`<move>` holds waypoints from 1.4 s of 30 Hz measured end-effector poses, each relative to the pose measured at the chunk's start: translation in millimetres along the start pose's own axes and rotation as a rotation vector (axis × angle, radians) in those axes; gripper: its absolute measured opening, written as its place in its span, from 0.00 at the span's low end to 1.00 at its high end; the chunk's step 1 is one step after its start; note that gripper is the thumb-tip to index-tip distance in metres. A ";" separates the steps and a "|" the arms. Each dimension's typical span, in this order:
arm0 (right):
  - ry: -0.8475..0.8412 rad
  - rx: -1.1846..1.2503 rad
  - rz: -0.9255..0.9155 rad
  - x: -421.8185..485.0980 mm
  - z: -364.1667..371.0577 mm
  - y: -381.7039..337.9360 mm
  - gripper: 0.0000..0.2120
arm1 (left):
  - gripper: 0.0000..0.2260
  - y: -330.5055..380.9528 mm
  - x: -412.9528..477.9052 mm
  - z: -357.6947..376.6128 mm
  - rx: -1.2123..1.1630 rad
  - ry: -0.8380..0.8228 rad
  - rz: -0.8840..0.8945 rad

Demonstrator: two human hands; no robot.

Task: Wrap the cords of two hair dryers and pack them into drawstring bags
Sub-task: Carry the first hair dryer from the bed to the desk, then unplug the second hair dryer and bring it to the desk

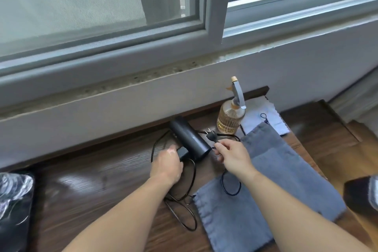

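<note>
Your left hand [166,164] is wrapped around the black hair dryer [189,141] handle on the table [81,186], while your right hand [231,155] pinches its cord [189,196] just below the plug [211,136].

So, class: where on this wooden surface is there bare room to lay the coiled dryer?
Bare wood lies left of the left hand, between the wall and the dark bundle. Crowded: loose cord, hair dryer, grey bags and spray bottle fill centre and right.
</note>
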State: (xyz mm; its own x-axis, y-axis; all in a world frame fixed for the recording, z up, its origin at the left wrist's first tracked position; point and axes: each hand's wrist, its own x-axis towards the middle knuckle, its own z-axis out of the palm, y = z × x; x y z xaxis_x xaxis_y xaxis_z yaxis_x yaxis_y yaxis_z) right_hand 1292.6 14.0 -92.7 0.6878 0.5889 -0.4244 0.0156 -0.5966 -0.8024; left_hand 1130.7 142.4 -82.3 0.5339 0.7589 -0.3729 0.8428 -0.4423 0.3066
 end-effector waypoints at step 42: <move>-0.110 -0.643 -0.477 -134.5 67.2 -45.4 0.25 | 0.31 -209.3 -207.0 -70.2 -0.112 0.025 -0.236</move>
State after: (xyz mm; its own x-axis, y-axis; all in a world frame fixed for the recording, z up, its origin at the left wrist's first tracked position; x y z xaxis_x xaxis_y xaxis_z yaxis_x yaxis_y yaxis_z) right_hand 1150.6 -1.5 -27.4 0.4270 0.8896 -0.1624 0.7269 -0.4445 -0.5235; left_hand 839.0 111.5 -7.8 0.3207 0.8469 -0.4241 0.9302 -0.1972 0.3097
